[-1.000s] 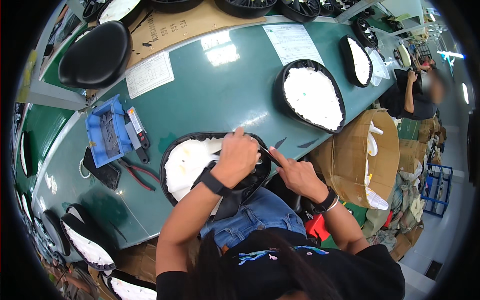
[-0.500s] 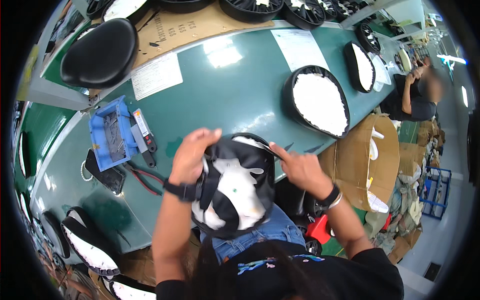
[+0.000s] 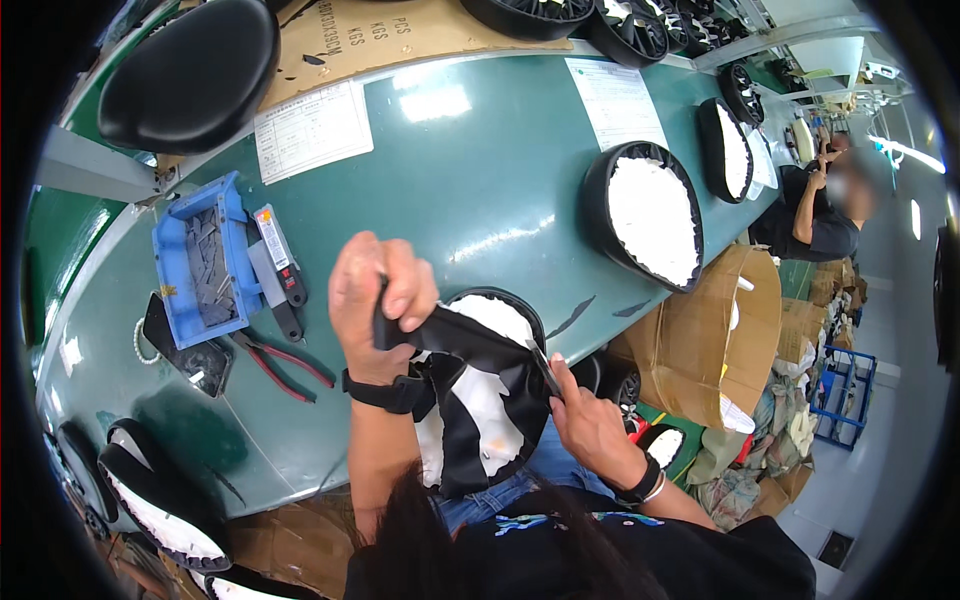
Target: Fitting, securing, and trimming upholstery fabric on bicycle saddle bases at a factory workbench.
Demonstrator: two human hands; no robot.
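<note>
On my lap, against the table's front edge, rests a padded seat [image 3: 485,410] with its white underside up and black cover material around it. My left hand [image 3: 378,300] is closed in a fist round a black flap [image 3: 465,338] of that cover, pulling it up taut to the left. In my right hand [image 3: 598,438] is a knife [image 3: 544,370], gripped with the forefinger along it. Its blade meets the stretched flap near the seat's right rim. Whether the blade has gone through the material is too small to tell.
Left on the green table [image 3: 440,190] are a blue bin [image 3: 205,333] of dark strips, a utility knife [image 3: 278,255], red-handled pliers [image 3: 275,372] and a phone [image 3: 198,368]. Another seat [image 3: 652,215] lies right, above a cardboard box [image 3: 690,330]. A co-worker [image 3: 815,205] is farther right.
My left hand has risen and now stretches the black flap up off the seat. My right hand has moved lower, bringing the knife onto the flap. The view has shifted slightly.
</note>
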